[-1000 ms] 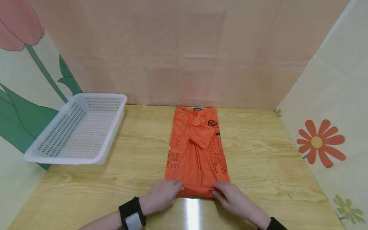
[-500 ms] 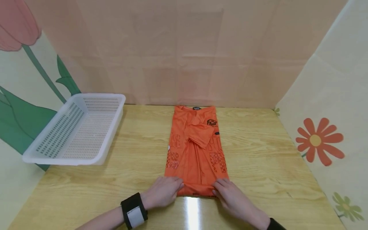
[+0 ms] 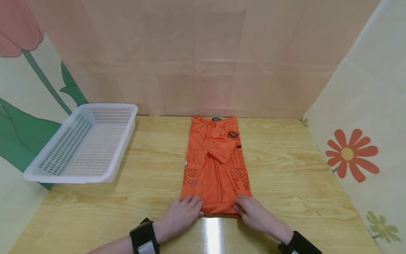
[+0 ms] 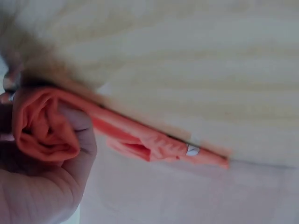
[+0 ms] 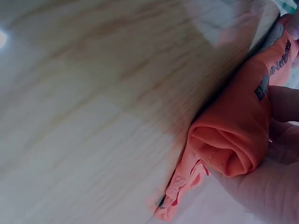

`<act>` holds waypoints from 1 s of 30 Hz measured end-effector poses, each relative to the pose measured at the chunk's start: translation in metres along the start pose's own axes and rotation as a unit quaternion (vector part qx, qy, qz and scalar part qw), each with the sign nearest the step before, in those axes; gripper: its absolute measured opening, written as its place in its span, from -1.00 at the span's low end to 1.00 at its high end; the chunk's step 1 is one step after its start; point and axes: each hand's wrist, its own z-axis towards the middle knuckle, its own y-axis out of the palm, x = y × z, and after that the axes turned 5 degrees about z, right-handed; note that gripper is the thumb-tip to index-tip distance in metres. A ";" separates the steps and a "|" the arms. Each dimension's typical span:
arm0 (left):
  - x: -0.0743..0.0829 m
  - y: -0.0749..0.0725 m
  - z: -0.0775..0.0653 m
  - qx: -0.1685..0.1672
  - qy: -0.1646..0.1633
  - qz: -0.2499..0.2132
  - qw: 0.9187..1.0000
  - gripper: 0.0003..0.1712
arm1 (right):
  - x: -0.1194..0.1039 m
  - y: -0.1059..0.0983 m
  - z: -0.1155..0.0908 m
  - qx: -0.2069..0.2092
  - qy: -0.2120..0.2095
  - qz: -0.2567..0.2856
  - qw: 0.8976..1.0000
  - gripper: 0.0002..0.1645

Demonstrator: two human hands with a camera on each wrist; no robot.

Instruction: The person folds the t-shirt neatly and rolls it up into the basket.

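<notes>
An orange short-sleeved shirt [image 3: 219, 180], folded into a long strip, lies on the table with its collar at the far end and one sleeve folded over its middle. Its near end is rolled up into a thick roll. At the roll's left end, my left hand [image 3: 182, 216] grips it; the left wrist view shows fingers curled round the spiral end [image 4: 46, 130]. My right hand [image 3: 255, 214] holds the other end, thumb and fingers about the roll [image 5: 233, 135] in the right wrist view. Dark lettering shows there on the roll's outside.
A white perforated plastic basket [image 3: 80, 179] stands at the left of the wooden table [image 3: 285, 169]. A pinkish cloth backdrop [image 3: 203, 63] rises behind the table's far edge. Flower-printed sheets flank both sides.
The rolled near end has turned and shifted slightly away from me, toward the collar. My left fingers have changed their hold on it. The rest of the shirt lies as before.
</notes>
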 end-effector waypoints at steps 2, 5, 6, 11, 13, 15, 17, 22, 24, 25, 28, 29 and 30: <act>-0.001 0.002 0.000 -0.010 -0.005 -0.038 0.999 -0.75 | -0.001 0.000 0.000 0.002 0.001 0.001 1.000 -0.75; -0.006 0.003 0.004 -0.039 -0.018 -0.107 0.993 -0.79 | -0.003 0.001 -0.004 0.019 -0.012 -0.030 0.999 -0.88; -0.007 0.002 0.005 -0.052 -0.023 -0.134 0.989 -0.79 | -0.003 0.002 -0.007 0.024 -0.019 -0.049 0.998 -0.90; -0.016 -0.001 0.013 -0.112 -0.042 -0.226 0.967 -0.69 | -0.004 0.008 -0.017 0.054 -0.057 -0.159 0.984 -0.48; -0.018 -0.003 0.015 -0.126 -0.049 -0.246 0.960 -0.67 | -0.002 0.010 -0.018 0.079 -0.083 -0.200 0.973 -0.46; -0.020 -0.003 0.017 -0.136 -0.053 -0.257 0.955 -0.66 | 0.001 0.013 -0.018 0.109 -0.116 -0.234 0.959 -0.55; -0.021 -0.004 0.017 -0.144 -0.055 -0.259 0.953 -0.66 | 0.002 0.014 -0.016 0.133 -0.149 -0.253 0.947 -0.66; -0.017 -0.005 0.015 -0.133 -0.049 -0.197 0.970 -0.63 | 0.005 0.015 -0.013 0.126 -0.159 -0.229 0.952 -0.82; -0.015 -0.005 0.012 -0.105 -0.035 -0.148 0.983 -0.57 | 0.005 0.013 -0.012 0.111 -0.141 -0.207 0.962 -0.85; -0.013 -0.004 0.011 -0.085 -0.025 -0.119 0.989 -0.53 | 0.005 0.012 -0.011 0.102 -0.132 -0.193 0.967 -0.86; -0.011 -0.002 0.008 -0.032 0.004 -0.058 0.998 -0.43 | 0.005 0.006 -0.008 0.077 -0.104 -0.154 0.980 -0.89; -0.011 -0.002 0.007 -0.019 0.014 -0.045 0.999 -0.43 | 0.005 0.004 -0.007 0.069 -0.094 -0.142 0.983 -0.91; -0.010 -0.001 0.007 -0.009 0.021 -0.033 0.999 -0.45 | 0.005 0.003 -0.006 0.062 -0.085 -0.132 0.986 -0.92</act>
